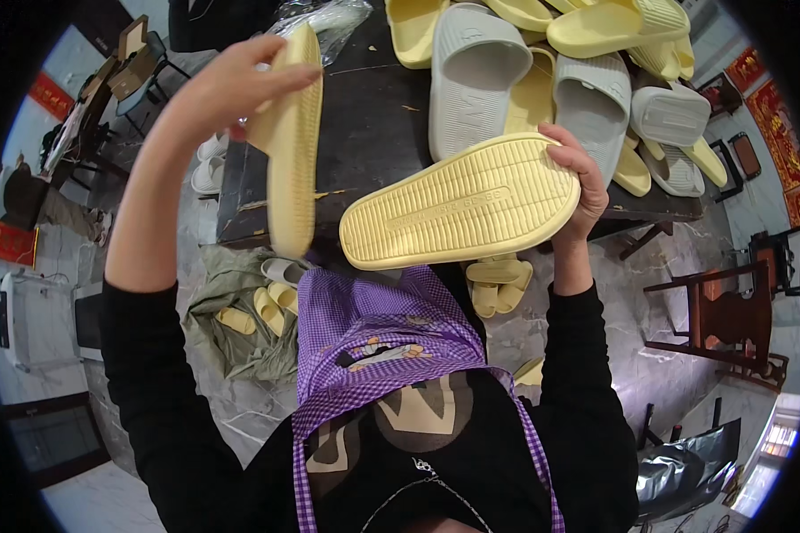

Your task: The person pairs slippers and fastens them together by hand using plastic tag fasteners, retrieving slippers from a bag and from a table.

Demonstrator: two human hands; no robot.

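Fingers [571, 158] of the right hand [588, 194], right of centre in the frame, curl over one end of a yellow slipper [458, 213], closed only as far as its thickness. Gripped at that end alone, it lies almost level across the middle of the frame, ribbed sole toward the camera; such a hold seems to suit a light, fairly stiff piece, and it leaves most of the sole uncovered.

At upper left, the left hand [231, 87] grips a second yellow slipper [292, 191] near its top, one digit laid across the edge and others partly hidden behind. This slipper hangs nearly upright, edge-on, its ribbed sole turned toward the other one, probably because the hold is high and the rest hangs free. Its lower end is blurred. A gap separates the two slippers.

Behind them stands a dark table [364, 111]. Grey and yellow slippers [480, 80] are heaped at its upper right, perhaps to keep the near part free for handling. Clear plastic wrap [333, 27] lies at top centre-left. At lower left, more yellow slippers [269, 311] rest on a greenish cloth [218, 342], which presumably keeps them off the floor.
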